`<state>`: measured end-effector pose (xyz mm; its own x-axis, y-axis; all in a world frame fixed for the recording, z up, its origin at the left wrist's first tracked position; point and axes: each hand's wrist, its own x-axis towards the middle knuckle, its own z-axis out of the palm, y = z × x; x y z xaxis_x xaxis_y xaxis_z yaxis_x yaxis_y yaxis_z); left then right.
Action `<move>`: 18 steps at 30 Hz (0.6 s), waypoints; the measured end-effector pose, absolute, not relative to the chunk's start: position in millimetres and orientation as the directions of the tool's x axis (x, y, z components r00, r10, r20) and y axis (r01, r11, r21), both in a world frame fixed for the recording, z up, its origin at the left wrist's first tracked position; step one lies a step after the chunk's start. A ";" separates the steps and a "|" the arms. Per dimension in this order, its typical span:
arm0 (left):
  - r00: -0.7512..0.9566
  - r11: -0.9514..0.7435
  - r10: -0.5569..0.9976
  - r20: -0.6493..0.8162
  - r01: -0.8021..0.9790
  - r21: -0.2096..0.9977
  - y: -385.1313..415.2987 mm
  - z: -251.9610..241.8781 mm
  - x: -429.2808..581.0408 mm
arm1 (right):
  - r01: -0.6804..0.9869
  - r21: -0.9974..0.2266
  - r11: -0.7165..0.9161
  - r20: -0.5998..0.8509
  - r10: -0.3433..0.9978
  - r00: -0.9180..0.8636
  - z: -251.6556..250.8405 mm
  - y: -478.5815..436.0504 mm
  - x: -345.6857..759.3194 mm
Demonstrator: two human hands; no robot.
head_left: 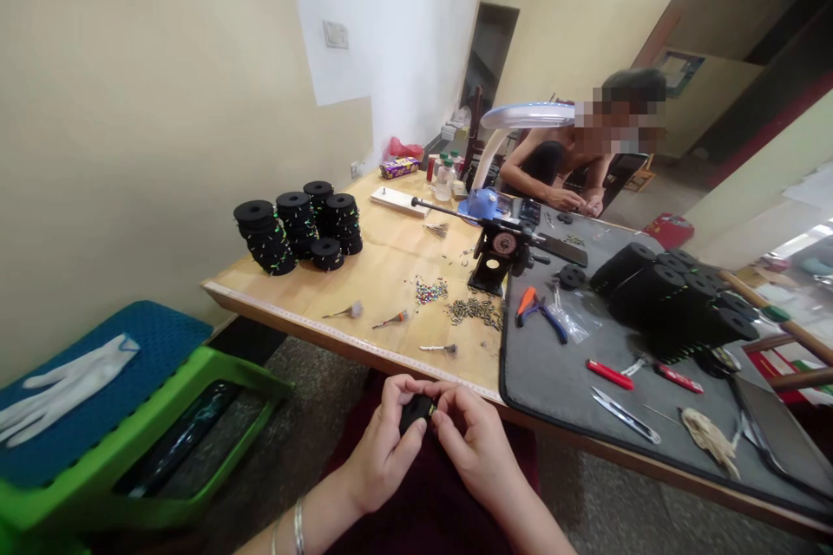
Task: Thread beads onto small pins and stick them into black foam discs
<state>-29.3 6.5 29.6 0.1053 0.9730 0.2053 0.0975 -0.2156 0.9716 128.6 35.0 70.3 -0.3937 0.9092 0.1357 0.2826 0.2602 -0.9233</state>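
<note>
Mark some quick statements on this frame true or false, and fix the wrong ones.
1. The left hand holds a black spool. True.
2. The right hand is on the pliers. False: the right hand is at the spool's edge; the pliers lie on the mat.
3. The white glove lies on the blue seat. True.
4. The lamp's base is red. False: the lamp base is blue.
5. The colored beads lie on the wooden table. True.
</note>
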 end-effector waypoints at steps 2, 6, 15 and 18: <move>0.108 -0.226 0.971 0.215 0.105 0.968 6.7 30.1 -29.4 | 0.290 -0.922 0.257 0.132 0.911 -0.390 69.4 35.6 128.8; 0.123 -0.240 0.966 0.227 0.109 0.965 6.7 30.1 -29.0 | 0.291 -0.921 0.259 0.135 0.913 -0.385 67.4 35.9 128.9; 0.160 -0.248 0.961 0.225 0.141 0.958 6.6 30.4 -29.2 | 0.307 -0.913 0.270 0.138 0.910 -0.390 68.8 34.7 129.3; 0.166 -0.261 0.958 0.236 0.147 0.954 6.7 29.4 -28.8 | 0.321 -0.902 0.289 0.146 0.904 -0.401 68.6 34.8 129.8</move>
